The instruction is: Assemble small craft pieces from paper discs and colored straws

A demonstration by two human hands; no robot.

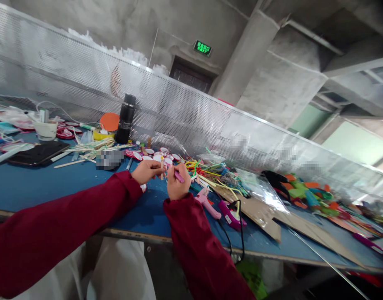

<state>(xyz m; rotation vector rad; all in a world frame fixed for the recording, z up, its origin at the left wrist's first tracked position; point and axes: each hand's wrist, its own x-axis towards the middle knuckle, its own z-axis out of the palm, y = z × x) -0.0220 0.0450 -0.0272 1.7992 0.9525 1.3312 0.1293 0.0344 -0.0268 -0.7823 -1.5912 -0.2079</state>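
In the head view my left hand (147,171) pinches a small flat wooden craft stick (162,170), held upright above the blue table (116,189). Close by on its right, my right hand (178,183) is wrapped around a pink-purple pen-like tool (179,176). The tip of that tool is hidden by my fingers, and I cannot tell whether it touches the stick. Behind both hands lie several white discs with red rims (147,158). A pink glue gun (207,203) rests to the right of my right hand.
A purple glue gun (231,216) with a black cord lies near the front edge. Cardboard (257,212) and tangled coloured cords (222,173) spread rightward. A black bottle (125,118) stands behind wooden sticks (94,148). A perforated metal screen (179,108) borders the table's back.
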